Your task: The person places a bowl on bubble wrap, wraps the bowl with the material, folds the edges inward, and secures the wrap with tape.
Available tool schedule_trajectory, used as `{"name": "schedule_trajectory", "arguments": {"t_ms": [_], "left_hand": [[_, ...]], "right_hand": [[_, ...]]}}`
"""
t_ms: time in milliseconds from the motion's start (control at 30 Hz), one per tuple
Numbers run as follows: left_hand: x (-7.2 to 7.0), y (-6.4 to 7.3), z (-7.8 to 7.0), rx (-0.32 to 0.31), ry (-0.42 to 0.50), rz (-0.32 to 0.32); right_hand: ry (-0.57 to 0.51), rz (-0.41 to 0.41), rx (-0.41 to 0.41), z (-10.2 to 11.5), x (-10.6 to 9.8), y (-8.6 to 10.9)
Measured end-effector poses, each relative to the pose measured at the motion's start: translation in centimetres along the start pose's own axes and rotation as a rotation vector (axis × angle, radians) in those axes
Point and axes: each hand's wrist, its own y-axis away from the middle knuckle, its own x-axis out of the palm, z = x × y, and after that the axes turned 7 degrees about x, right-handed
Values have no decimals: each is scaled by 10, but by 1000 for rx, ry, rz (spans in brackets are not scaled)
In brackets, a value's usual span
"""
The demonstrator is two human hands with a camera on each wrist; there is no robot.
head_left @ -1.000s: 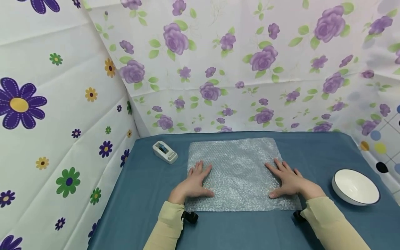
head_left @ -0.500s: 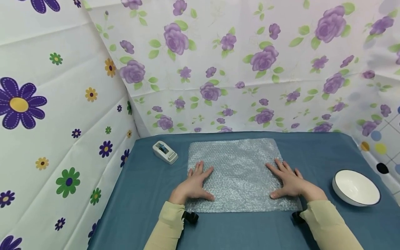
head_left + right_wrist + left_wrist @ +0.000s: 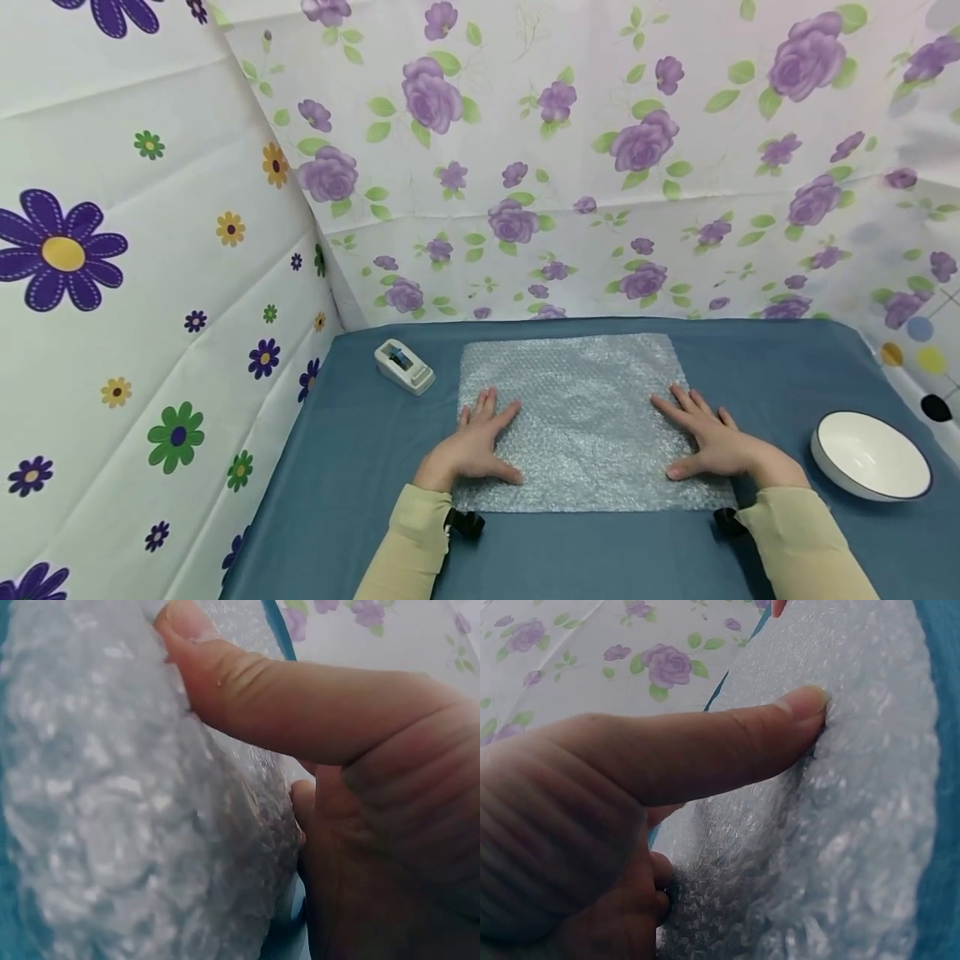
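A sheet of bubble wrap point(image 3: 585, 425) lies spread flat on the blue cloth in the head view. On its left side rests my left hand point(image 3: 475, 444), fingers spread and thumb pointing inward. My right hand point(image 3: 716, 446) rests across the right edge, its fingers spread too. In the left wrist view the left thumb point(image 3: 727, 746) touches the bubbly surface. The right thumb point(image 3: 277, 697) likewise touches the sheet in the right wrist view. Neither hand is curled round anything.
A white tape dispenser point(image 3: 405, 367) with a blue part sits at the back left of the blue tablecloth point(image 3: 600, 554). To the right stands a white bowl point(image 3: 870, 454) with a dark rim. Flowered curtains point(image 3: 570, 167) hang behind and at the left.
The whole head view has shifted slightly, so everything appears a little further right. Both hands stay in place on the bubble wrap.
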Motion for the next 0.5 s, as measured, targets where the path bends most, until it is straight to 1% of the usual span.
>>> {"name": "schedule_trajectory", "arguments": {"t_ms": [167, 333, 500], "left_hand": [[-1, -4, -3, 15, 1, -12], [0, -6, -4, 34, 0, -17], [3, -4, -3, 8, 0, -15]], "right_hand": [[4, 7, -1, -2, -7, 1], [10, -1, 16, -3, -12, 3], [-17, 38, 48, -2, -10, 3]]}}
